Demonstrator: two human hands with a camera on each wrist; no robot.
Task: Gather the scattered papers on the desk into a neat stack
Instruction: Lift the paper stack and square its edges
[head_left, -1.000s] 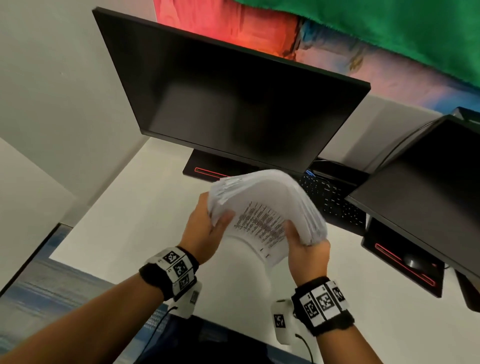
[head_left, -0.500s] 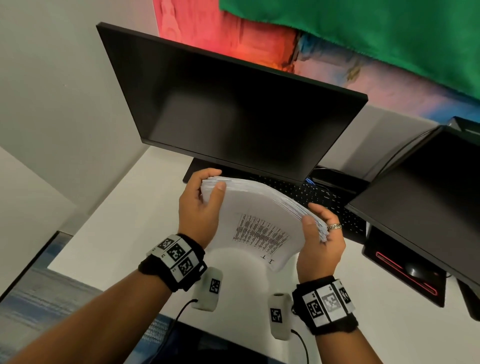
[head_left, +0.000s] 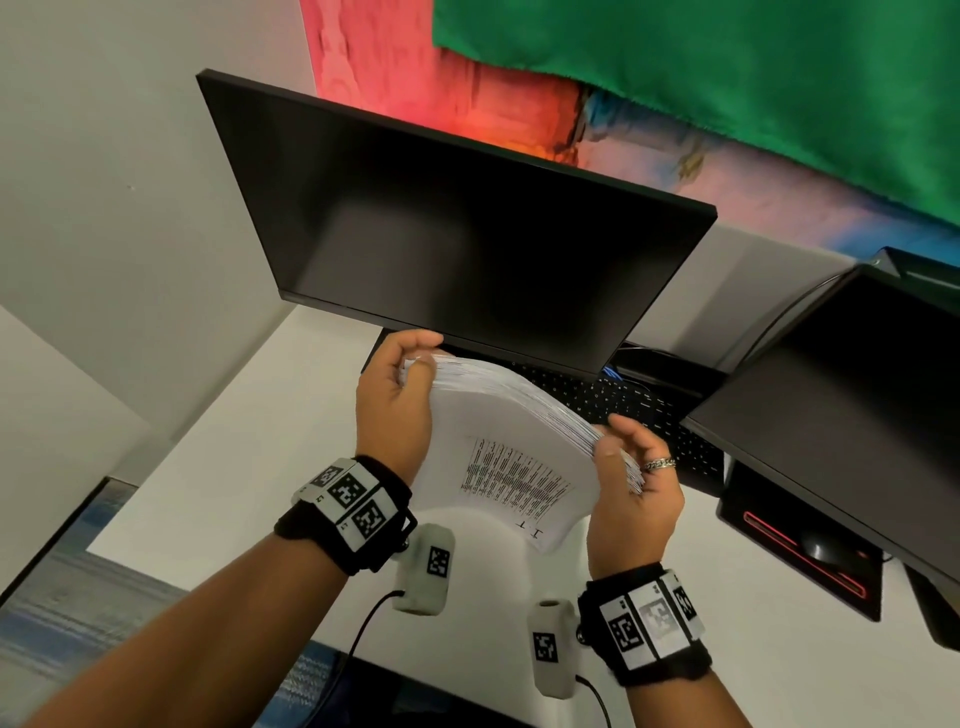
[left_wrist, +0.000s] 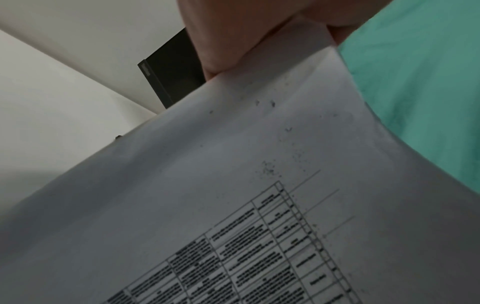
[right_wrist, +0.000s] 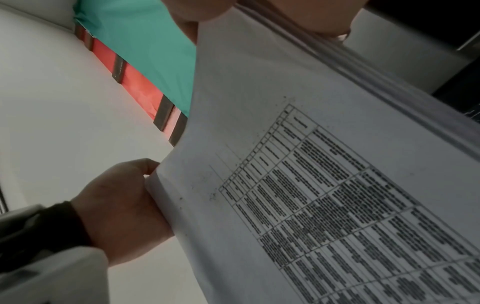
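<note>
A thick stack of white papers (head_left: 498, 436) is held upright above the white desk (head_left: 218, 467), its printed table facing me. My left hand (head_left: 400, 395) grips the stack's left edge, fingers curled over the top. My right hand (head_left: 631, 467), with a ring on one finger, holds the right edge, where the sheets fan out slightly. In the left wrist view the printed sheet (left_wrist: 233, 205) fills the frame under my fingers (left_wrist: 221, 53). The right wrist view shows the same papers (right_wrist: 311, 185) with my left hand (right_wrist: 119, 205) at their far edge.
A black monitor (head_left: 457, 223) stands just behind the stack, and a second monitor (head_left: 852, 405) is at the right. A black keyboard (head_left: 623, 405) lies under them, a mouse (head_left: 821, 545) on a black pad at right. Bare desk lies to the left.
The stack has been lifted and turned more upright, closer to the monitor. Both hands have slid out to its side edges, and the sheets look more even than before.
</note>
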